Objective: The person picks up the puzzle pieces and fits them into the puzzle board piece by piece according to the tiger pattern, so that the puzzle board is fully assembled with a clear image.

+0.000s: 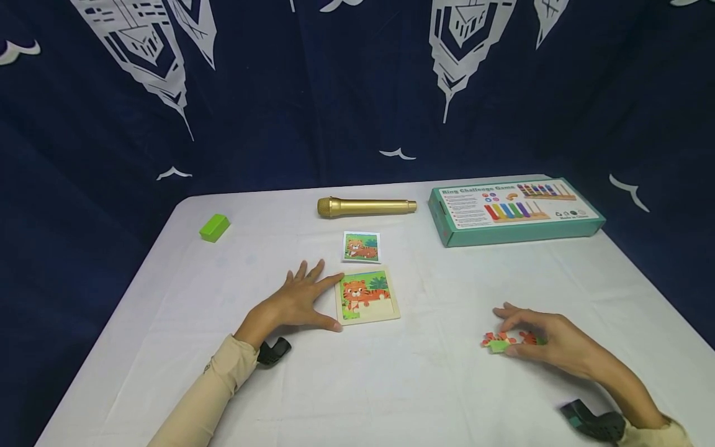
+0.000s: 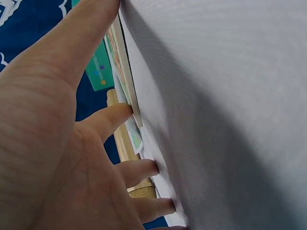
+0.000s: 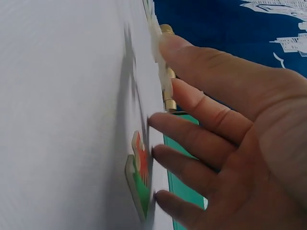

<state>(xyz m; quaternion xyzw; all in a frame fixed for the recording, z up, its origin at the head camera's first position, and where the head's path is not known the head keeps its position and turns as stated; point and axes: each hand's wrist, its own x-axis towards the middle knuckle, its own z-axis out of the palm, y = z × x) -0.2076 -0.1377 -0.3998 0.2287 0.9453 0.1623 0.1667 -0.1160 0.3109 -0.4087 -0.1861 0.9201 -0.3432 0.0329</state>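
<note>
A square wooden jigsaw board [image 1: 385,310] with a partly filled tiger picture lies mid-table, its lower right part bare wood. My left hand [image 1: 301,302] spreads its fingers at the board's left side, index fingertip on the upper left corner and thumb tip by the lower left. My right hand [image 1: 553,340], off to the right, pinches an orange and green puzzle piece [image 1: 498,346] between thumb and index finger. In the right wrist view the held piece [image 3: 162,64] shows edge-on and blurred. Another orange and green piece [image 3: 139,182] lies on the table beneath the other fingers.
A small tiger picture card [image 1: 362,247] lies just behind the board. Farther back are a gold microphone [image 1: 368,207] and a green Ring Challenge Game box [image 1: 514,211]. A light green block [image 1: 215,228] sits at the far left of the white-covered table [image 1: 436,372].
</note>
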